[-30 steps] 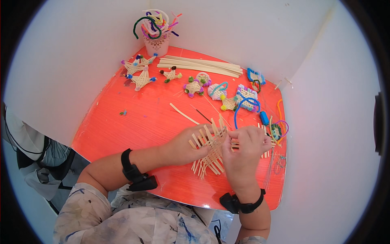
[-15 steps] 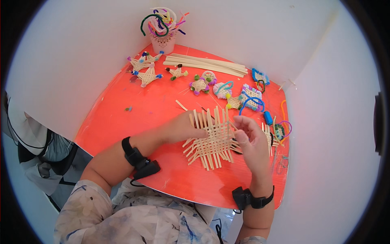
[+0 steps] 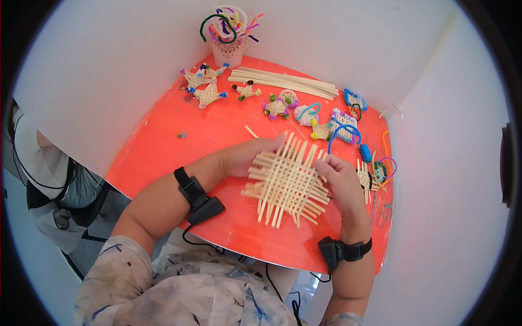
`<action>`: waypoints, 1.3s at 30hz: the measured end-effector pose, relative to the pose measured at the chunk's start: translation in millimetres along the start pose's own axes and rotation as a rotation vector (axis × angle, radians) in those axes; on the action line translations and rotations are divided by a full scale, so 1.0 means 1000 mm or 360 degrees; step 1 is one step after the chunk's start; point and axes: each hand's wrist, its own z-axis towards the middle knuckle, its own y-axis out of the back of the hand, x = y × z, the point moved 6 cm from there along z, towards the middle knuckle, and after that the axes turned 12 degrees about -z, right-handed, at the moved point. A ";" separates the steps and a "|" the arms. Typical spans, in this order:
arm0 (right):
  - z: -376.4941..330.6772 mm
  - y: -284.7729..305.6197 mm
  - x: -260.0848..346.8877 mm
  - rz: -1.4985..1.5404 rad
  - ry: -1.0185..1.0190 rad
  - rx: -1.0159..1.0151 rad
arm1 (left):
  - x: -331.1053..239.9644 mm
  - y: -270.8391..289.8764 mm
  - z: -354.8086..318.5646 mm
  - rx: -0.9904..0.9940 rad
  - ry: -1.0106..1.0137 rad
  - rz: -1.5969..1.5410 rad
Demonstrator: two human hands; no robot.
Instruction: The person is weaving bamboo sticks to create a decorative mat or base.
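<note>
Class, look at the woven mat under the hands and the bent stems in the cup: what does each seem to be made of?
Woven mat: flat pale strips, matt, probably thin wood or reed; they cross stiffly and straight. Bent stems in the cup: likely fuzzy wire pipe cleaners, brightly coloured and holding curls.

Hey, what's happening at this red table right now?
A person is working on a woven mat of pale flat strips that lies on the red table. The left hand rests on the mat's left edge and the right hand holds its right edge. Farther back lie small woven star figures, a bundle of loose strips and a cup of coloured pipe cleaners.
</note>
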 end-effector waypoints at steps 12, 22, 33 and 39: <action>0.009 0.010 -0.010 0.0488 0.0188 -0.0503 | -0.008 0.002 -0.001 0.0211 -0.0273 -0.0314; 0.012 0.019 -0.015 0.0570 0.0321 -0.0805 | -0.015 -0.022 -0.005 0.0534 -0.0322 -0.0448; 0.009 0.009 -0.011 0.0542 0.0319 -0.0552 | -0.012 0.012 0.005 -0.0219 -0.0406 -0.0167; 0.009 0.001 -0.008 0.0425 0.0179 -0.0294 | -0.015 0.016 0.007 -0.0075 -0.0547 0.0169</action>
